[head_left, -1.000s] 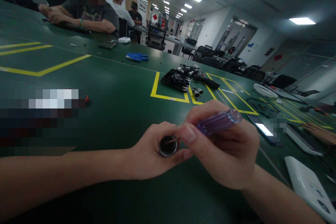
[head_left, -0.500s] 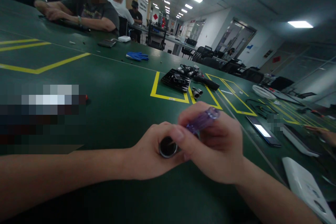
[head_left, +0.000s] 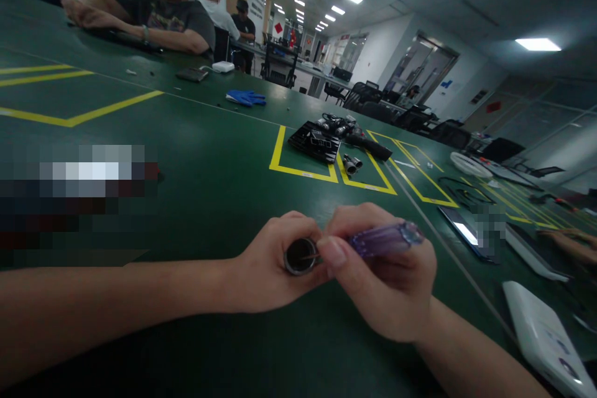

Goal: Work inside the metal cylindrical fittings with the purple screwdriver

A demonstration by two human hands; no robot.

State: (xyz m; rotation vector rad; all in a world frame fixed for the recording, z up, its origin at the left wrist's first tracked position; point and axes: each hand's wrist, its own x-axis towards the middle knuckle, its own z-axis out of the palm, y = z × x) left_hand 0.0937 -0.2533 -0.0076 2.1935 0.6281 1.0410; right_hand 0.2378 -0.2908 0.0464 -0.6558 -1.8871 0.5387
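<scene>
My left hand (head_left: 268, 267) is wrapped round a small black cylinder with a metal rim (head_left: 300, 255), its open end facing me. My right hand (head_left: 389, 283) grips a screwdriver with a clear purple handle (head_left: 385, 239). The thin shaft of the screwdriver reaches into the open mouth of the cylinder. Both hands hover just above the green table (head_left: 209, 161).
A black tray (head_left: 314, 142) lies in a yellow-taped square, with small metal cylinders (head_left: 351, 163) and a black tool (head_left: 370, 147) beside it. A blue glove (head_left: 245, 97) lies farther back. A phone (head_left: 461, 231) and a white device (head_left: 543, 336) sit at right. Other people sit at the far left.
My right hand turned the purple handle, which dipped and then swung back out to the right. The left hand kept the cylinder almost still.
</scene>
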